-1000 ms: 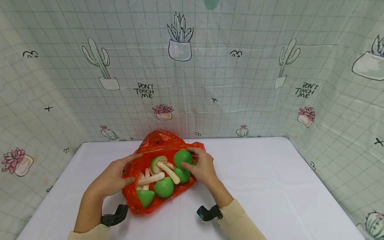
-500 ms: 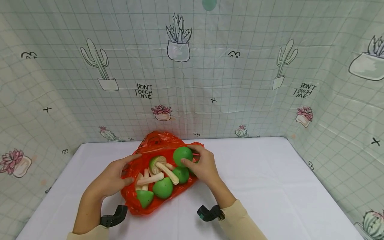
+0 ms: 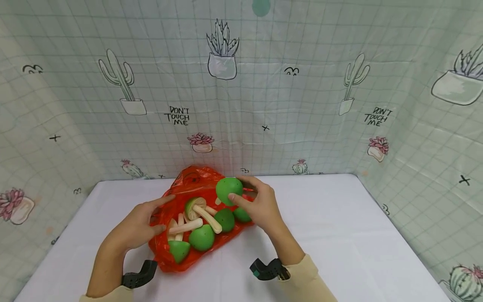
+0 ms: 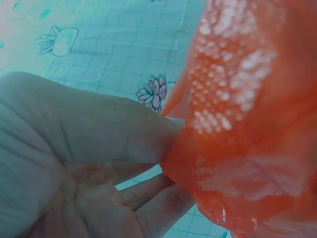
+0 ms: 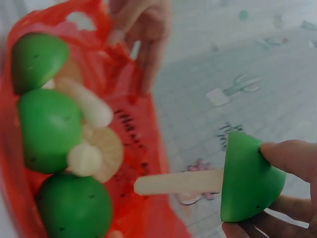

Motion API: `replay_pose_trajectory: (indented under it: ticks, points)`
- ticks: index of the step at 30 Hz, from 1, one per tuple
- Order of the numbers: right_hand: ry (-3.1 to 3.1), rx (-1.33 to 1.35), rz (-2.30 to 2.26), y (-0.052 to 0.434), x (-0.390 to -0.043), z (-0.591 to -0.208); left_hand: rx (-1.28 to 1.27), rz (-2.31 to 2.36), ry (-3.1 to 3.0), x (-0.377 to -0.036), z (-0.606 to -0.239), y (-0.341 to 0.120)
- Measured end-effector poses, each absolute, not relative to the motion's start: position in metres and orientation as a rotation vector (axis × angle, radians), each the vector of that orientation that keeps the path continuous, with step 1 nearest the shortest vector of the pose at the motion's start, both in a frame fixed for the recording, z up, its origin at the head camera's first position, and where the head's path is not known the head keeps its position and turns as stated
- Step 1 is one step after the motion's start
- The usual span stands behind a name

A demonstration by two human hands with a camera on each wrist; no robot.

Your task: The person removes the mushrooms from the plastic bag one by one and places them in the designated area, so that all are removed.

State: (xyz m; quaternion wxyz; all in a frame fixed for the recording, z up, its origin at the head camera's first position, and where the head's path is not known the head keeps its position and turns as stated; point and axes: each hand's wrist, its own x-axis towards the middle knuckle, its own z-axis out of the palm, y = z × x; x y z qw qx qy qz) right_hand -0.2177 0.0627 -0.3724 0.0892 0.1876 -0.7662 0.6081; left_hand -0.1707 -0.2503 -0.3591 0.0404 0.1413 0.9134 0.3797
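White cloth covers the table (image 3: 339, 235), and a sheet printed with cacti and "DON'T TOUCH ME" hangs as the backdrop (image 3: 264, 96) behind it. An orange plastic bag (image 3: 192, 184) lies open near the table's far edge, left of centre. Inside the bag lie several toy mushrooms with green caps and cream stems (image 3: 201, 235); one of them lies with the pale underside of its cap turned up (image 3: 193, 205).

At the bag's right rim, the right hand (image 3: 260, 205) pinches the green cap of one toy mushroom (image 3: 228, 189) between thumb and fingertips; the right wrist view shows this mushroom (image 5: 247, 178) lifted clear of the others, its cream stem pointing sideways toward the bag. At the bag's left edge, the left hand (image 3: 139, 224) holds the plastic, thumb against one side and fingers against the other, as the left wrist view shows (image 4: 89, 163). A black wrist mount (image 3: 268, 270) sits at the cuff of the right sleeve, on the bag's near side.
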Motion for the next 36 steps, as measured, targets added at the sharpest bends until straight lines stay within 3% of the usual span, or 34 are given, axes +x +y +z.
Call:
replay_pose_trajectory:
  ticks: [8,15,24,36]
  points:
    - [-2.024,0.589,2.084,0.082,-0.215,-0.354,0.479,1.107,2.789,-0.172,-0.354,-0.254]
    - [-1.923,0.393,2.099,0.112,-0.226,-0.352,0.492,1.062,2.785,-0.172,-0.354,-0.257]
    - [-1.913,0.145,2.06,0.149,-0.246,-0.364,0.543,1.133,2.773,-0.173,-0.354,-0.256]
    - [-1.989,-0.035,2.086,0.163,-0.263,-0.389,0.548,1.174,2.757,-0.172,-0.353,-0.255]
